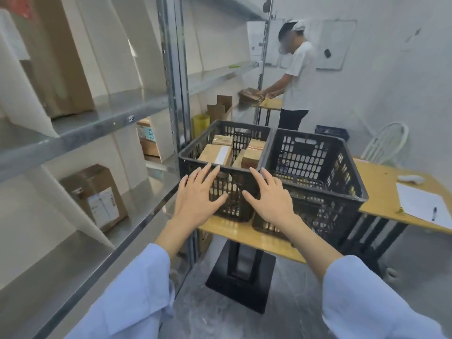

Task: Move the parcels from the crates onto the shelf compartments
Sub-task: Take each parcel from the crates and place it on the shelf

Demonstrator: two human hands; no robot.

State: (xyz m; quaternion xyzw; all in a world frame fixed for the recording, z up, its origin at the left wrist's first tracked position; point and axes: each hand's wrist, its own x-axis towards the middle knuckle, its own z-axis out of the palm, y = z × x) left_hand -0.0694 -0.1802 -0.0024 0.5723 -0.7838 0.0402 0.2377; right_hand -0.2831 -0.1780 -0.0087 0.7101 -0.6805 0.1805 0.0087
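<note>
— At the near wall of the left crate [221, 192], what are the fingers doing?

— Spread wide on both hands and holding nothing. The left hand [197, 199] has its fingertips [212, 168] up at the crate's near rim; the right hand [270, 200] is just beside it, fingers fanned over the corner where the left crate meets the right crate [315, 172].

— And the parcels?

— In the left crate: a long brown parcel with a white label [216, 154] against the near rim, a squarer taped one [253, 152] by the wall shared with the other crate, a small one [222, 140] toward the far wall. The right crate may hold more, though through its mesh I can't really tell. Both crates sit at the left end of the wooden tabletop [247, 234], close to the metal shelf [102, 123].

— So the step in hand?

— Reaching in for a parcel, I'd judge. Best to lift the hands clear over the rim, take the long labelled parcel by its two short ends, and raise it straight up so it doesn't snag the wall.

— Then where?

— The shelf compartments on the left; one lower bay already holds a carton [97, 196], with bare room beside it.
</note>
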